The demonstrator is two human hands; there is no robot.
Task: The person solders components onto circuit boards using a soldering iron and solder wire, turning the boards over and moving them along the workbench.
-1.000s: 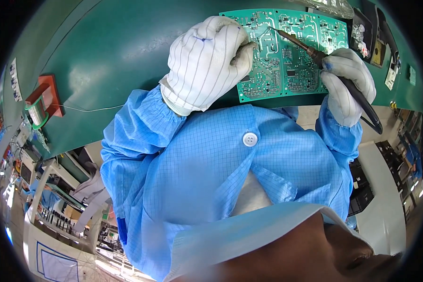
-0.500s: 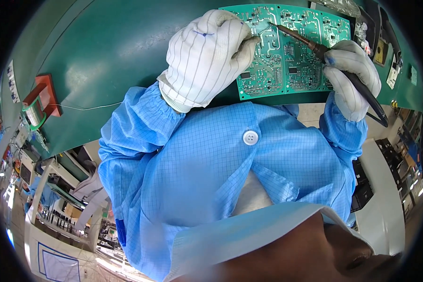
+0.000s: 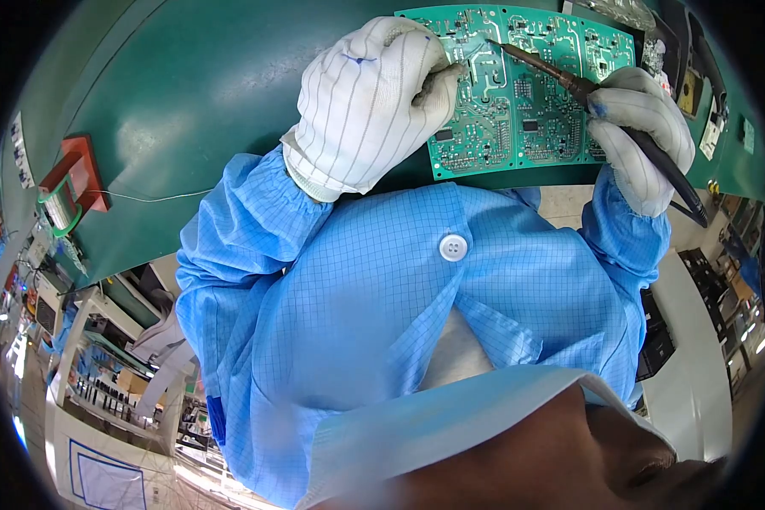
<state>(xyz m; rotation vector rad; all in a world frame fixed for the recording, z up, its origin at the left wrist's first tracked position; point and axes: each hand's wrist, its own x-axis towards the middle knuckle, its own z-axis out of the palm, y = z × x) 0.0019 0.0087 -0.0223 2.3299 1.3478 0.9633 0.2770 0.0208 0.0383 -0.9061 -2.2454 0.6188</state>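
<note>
A green circuit board panel [image 3: 552, 102], dense with small parts and solder points, lies flat on the bench. Gripped like a pen in my gloved right hand [image 3: 642, 136] is a soldering iron [image 3: 561, 78], its tip at the board's upper left part. My gloved left hand [image 3: 378, 106] hovers at the board's left edge, thumb and forefinger pinched on thin solder wire [image 3: 478, 51] that reaches toward the iron's tip. More of that wire trails from a solder spool [image 3: 59, 208] on a red stand [image 3: 89, 174] at the left, then passes out of sight at my left sleeve.
The green bench mat [image 3: 178, 102] stretches beneath everything. Past the board's right end lie a clear plastic bag [image 3: 616, 12] and a dark tray or holder [image 3: 697, 72] with small items. The iron's black cable [image 3: 693, 208] hangs off by my right wrist.
My left hand has shifted slightly left, drawing back a little from the iron's tip. My right hand has moved slightly right, while the tip stays at nearly the same spot.
</note>
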